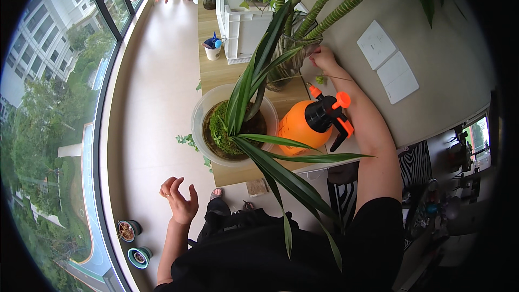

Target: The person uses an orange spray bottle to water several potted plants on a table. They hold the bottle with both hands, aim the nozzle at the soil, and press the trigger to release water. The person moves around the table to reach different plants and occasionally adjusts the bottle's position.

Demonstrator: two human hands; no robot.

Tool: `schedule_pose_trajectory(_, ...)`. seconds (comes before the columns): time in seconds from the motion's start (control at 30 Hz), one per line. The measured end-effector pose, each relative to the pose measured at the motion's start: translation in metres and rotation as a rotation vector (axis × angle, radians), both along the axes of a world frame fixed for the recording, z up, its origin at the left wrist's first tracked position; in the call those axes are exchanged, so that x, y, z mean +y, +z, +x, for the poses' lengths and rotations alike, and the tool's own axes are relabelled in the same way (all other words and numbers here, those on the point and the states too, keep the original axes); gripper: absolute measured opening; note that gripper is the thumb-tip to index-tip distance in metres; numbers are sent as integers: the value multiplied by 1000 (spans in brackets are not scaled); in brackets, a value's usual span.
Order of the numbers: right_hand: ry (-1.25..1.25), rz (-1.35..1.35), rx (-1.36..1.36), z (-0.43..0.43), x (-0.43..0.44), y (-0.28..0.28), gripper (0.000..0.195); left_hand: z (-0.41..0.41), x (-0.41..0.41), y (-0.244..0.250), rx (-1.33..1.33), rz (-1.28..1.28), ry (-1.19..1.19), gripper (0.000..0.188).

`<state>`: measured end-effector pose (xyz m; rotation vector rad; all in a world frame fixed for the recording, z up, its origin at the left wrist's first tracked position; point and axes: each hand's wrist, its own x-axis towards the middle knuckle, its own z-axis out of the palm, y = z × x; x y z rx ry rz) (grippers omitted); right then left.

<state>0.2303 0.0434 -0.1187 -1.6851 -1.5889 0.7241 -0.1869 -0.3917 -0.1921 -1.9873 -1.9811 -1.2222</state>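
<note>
My right hand (324,60) reaches past the orange pressure sprayer (306,125) to the far side of the table. Its fingers are curled beside a glass vase (286,63) of thick ringed green stems, close to a brownish leaf tip. Whether they pinch it is too small to tell. My left hand (180,200) hangs over the floor with its fingers apart, holding nothing. Between the arms, a translucent round pot (194,125) holds moss (223,129) and a plant with long strap-shaped leaves (279,166). The sprayer, with its black head and orange knob, stands against this pot.
Behind the pot are a white plastic crate (245,32) and a paper cup (212,52) with tools in it. A white wall switch plate (377,44) sits at the right. Two small pots (140,257) stand by the window (52,109). Long leaves hang towards my body.
</note>
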Motion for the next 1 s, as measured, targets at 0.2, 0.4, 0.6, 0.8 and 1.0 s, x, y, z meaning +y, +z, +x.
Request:
schedule_pose_trajectory(0.2,-14,140,-97,-4,-8,2,14,0,0,0,-11,-11,2,51)
schedule_pose_trajectory(0.4,36,290,-99,-3,-10,5,9,0,0,0,-7,-15,4,51)
schedule_pose_trajectory(0.6,25,248,-86,-16,-20,12,8,-1,-1,0,-6,-12,5,49)
schedule_pose_trajectory(0.8,2,136,54,-21,-31,20,9,0,2,1,-9,0,-14,47)
schedule_pose_trajectory(1.0,51,-3,-239,7,-29,15,18,6,11,7,-32,35,-92,45)
